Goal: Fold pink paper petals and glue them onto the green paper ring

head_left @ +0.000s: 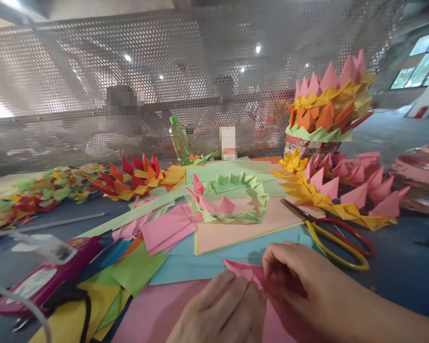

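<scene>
Pink folded paper piece [243, 272] pinched between left hand [223, 309], right hand [300, 286]; tip points upper-left.

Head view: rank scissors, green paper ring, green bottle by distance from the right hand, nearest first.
From the right hand:
1. Scissors, just beyond it, to its right.
2. Green paper ring, mid-table, ahead and left.
3. Green bottle, far back by the mesh screen.

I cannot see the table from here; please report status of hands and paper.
Both hands, left hand and right hand, pinching pink folded paper. Scissors lie beside right hand, apart.
</scene>
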`<action>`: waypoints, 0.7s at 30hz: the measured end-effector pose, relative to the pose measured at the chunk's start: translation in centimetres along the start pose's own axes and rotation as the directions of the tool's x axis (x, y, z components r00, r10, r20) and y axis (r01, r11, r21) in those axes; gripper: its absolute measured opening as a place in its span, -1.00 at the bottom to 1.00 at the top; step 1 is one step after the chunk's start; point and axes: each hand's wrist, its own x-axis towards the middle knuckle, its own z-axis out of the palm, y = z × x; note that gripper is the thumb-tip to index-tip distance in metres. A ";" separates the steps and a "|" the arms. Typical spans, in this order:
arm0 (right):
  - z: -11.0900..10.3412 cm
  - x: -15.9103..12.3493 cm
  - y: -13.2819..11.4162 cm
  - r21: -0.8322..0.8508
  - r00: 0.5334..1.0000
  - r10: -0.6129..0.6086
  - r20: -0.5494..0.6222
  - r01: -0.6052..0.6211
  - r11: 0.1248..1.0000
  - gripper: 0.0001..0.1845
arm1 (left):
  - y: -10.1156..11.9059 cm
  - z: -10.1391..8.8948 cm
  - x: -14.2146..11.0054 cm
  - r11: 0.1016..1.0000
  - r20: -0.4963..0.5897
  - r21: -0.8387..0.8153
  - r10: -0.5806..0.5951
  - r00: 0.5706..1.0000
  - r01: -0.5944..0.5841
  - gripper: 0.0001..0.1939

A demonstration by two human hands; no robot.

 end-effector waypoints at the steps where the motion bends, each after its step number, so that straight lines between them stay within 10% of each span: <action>1: 0.0 0.0 0.0 0.004 1.000 -0.001 0.004 0.001 1.000 -0.90 | 0.0 0.0 0.0 1.000 0.011 -0.022 0.006 1.000 -0.005 -0.66; 14: -0.8 0.7 0.2 0.163 0.997 0.068 0.042 -0.074 0.984 -0.84 | 0.2 -0.4 -0.7 0.991 0.021 0.123 0.042 0.999 -0.045 -0.68; 21: -0.5 1.8 -0.4 -0.056 0.998 -0.035 -0.049 0.033 0.998 -0.86 | 0.4 -0.2 -0.6 0.990 0.013 0.135 0.034 0.999 -0.035 -0.72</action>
